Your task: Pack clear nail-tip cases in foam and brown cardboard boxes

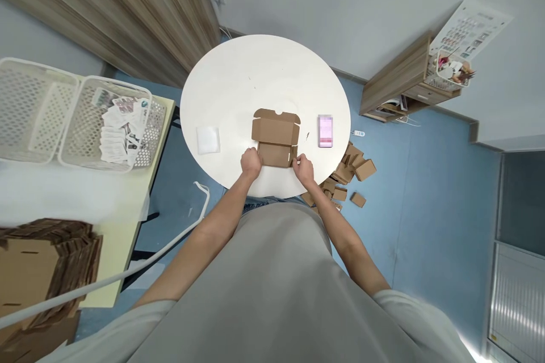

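Note:
A small brown cardboard box point(279, 131) lies on the round white table point(264, 68), its lid laid back away from me and its side flaps spread. My left hand point(251, 163) is closed on the box's near left corner. At the near right corner, my right hand point(304, 170) pinches the side wall. The fingertips of both hands are partly hidden against the cardboard. Left of the box rests a flat white square packet point(208, 140). To the right lies a phone point(325, 131) with a pink screen.
Small cardboard boxes point(357, 169) are heaped on the floor right of the table. At left, a side table point(111, 261) carries white perforated baskets point(68, 142), one with printed cards, and stacked flat cardboard point(38, 266). A white tube point(162, 250) crosses at lower left.

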